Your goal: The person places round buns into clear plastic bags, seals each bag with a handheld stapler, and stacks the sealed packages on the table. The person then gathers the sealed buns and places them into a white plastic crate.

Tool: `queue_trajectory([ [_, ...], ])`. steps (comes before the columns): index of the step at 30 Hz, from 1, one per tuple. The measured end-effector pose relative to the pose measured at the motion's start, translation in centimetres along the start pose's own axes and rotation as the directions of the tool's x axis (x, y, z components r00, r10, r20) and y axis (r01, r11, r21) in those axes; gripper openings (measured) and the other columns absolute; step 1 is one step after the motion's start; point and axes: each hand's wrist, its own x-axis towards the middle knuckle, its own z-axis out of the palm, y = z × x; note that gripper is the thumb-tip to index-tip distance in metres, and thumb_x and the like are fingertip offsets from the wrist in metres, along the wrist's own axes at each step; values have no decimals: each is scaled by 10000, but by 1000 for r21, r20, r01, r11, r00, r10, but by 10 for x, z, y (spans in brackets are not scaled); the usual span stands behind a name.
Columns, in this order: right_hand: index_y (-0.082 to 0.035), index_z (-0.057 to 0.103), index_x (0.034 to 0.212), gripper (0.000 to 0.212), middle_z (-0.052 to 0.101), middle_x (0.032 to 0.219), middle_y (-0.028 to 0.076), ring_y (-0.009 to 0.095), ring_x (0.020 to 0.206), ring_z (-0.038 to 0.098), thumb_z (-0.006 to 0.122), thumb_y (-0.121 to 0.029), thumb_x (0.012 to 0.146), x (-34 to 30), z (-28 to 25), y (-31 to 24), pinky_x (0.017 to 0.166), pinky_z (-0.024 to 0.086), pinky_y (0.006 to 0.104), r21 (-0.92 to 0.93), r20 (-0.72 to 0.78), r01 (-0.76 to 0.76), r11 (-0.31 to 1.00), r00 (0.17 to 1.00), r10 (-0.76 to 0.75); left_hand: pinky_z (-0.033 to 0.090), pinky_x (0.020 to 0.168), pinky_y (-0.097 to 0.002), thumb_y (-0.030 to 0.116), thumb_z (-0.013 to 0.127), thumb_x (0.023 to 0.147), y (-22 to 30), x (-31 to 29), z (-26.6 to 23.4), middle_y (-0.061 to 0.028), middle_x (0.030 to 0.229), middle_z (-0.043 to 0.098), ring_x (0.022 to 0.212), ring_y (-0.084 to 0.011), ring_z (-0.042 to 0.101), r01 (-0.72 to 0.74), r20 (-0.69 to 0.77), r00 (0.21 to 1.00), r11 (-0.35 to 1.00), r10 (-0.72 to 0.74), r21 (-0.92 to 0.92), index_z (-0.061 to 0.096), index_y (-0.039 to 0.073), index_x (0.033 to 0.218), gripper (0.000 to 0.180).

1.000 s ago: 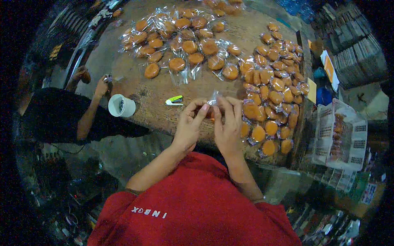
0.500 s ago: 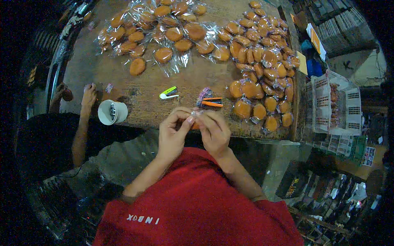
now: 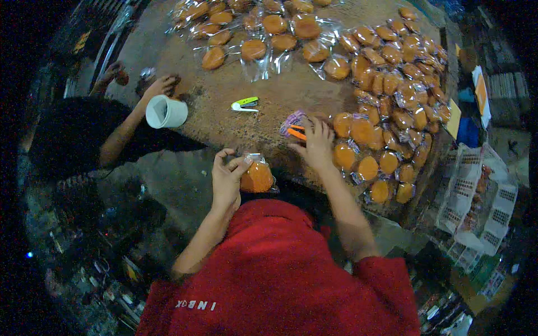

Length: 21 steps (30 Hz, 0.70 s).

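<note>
My left hand [image 3: 227, 176] pinches the top of a clear plastic wrapper by the table's near edge. Inside the wrapper is a round, flat orange-brown cake [image 3: 257, 177], hanging with its face toward me. On the table to the right, my right hand [image 3: 317, 140] reaches over an orange-and-black stapler [image 3: 296, 132], fingers apart and thumb on the near side. The hand covers part of the stapler, and a firm grip does not show. A crumpled purple-patterned bundle [image 3: 293, 120] touches the stapler's far side. Farther left lies a lime-green and white stapler [image 3: 245, 105].
Wrapped cakes [image 3: 392, 106] are heaped along the table's right side, and more cakes in loose wrappers [image 3: 274, 24] lie at the back. A white tub [image 3: 166, 112] stands left, beside another person's hand [image 3: 162, 85]. White plastic crates [image 3: 476, 201] stand beyond the right edge.
My hands have parted. The left keeps the wrapped cake and the right has moved away to the orange stapler. The view has shifted and turned.
</note>
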Motion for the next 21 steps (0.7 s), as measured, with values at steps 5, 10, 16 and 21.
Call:
queue_trajectory([
  [5,-114,587,1326,546,529,1319,125,334,1289,446,749,-355,864,11,29,38,1079,318,523,-46,-25,-139,989,990,138,556,919,-368,-51,724,866,-20,-16,-18,-157,1044,714,994,-249,702,50,-91,994,996,-57,-78,421,77,1265,516],
  [10,-129,630,1268,444,572,1273,83,294,1293,455,706,-348,890,17,49,5,1054,319,556,-58,-31,231,971,972,-233,545,930,-361,-43,731,865,-14,-10,-26,-162,1046,714,990,-244,701,38,-47,998,994,-44,-105,423,73,1261,515],
  [16,-122,691,1170,321,601,1232,33,276,1214,516,713,-247,876,17,65,-4,1049,346,496,-165,67,292,942,956,-285,532,881,-319,-27,747,864,1,11,-33,-136,976,724,901,-187,688,90,53,995,993,-86,-78,428,39,1222,484],
  [21,-111,723,1104,257,623,1173,50,276,1177,533,727,-203,865,3,76,-12,1015,359,478,-39,-153,235,971,959,-238,545,838,-312,-26,749,864,-1,26,-39,-135,978,725,909,-181,689,146,135,981,987,-136,-67,438,43,1198,462],
])
